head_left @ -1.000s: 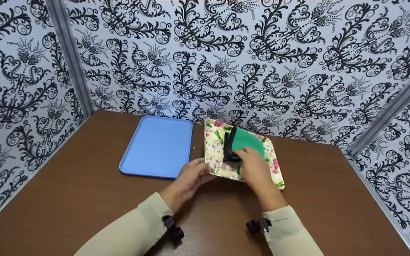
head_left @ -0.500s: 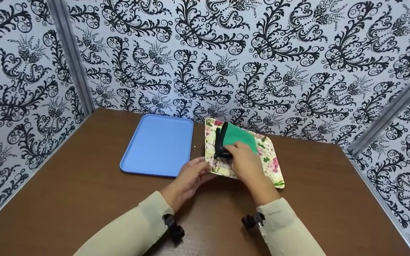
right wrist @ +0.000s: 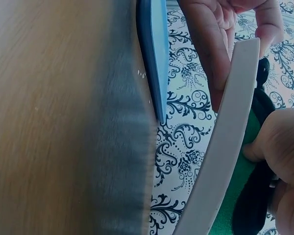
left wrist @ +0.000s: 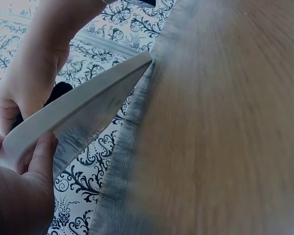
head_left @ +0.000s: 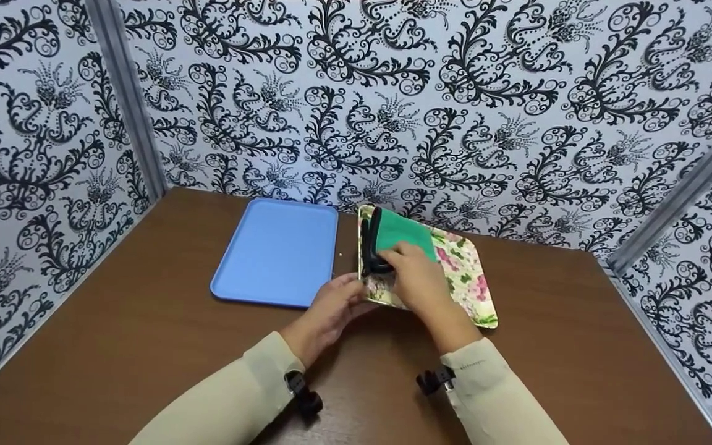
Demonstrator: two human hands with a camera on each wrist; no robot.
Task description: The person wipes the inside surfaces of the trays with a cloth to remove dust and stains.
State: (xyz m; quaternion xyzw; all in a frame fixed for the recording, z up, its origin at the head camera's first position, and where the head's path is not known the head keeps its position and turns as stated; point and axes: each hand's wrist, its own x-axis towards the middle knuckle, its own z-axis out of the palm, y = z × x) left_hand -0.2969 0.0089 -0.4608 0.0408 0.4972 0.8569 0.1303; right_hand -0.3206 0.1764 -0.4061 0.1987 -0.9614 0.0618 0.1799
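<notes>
My left hand (head_left: 335,307) grips the near left corner of a floral tray (head_left: 467,272), thumb over the rim and fingers underneath. The left side of the tray is raised off the table, as the left wrist view shows its underside (left wrist: 95,122). My right hand (head_left: 421,281) holds a green wiper (head_left: 402,233) with a black edge and a black handle (right wrist: 252,208), its green face close over the left part of the tray. Much of the handle is hidden by the fingers. In the right wrist view, the tray's pale rim (right wrist: 220,152) stands between the two hands.
A blue tray (head_left: 279,250) lies flat on the brown table (head_left: 146,272) to the left of the floral one. Tiny white bits (head_left: 340,254) lie between the trays. A patterned wall (head_left: 368,123) closes off the back and sides.
My right hand has slid the green wiper leftward across the floral tray to its left rim, baring more of the right side. The left hand keeps its grip on the tray corner.
</notes>
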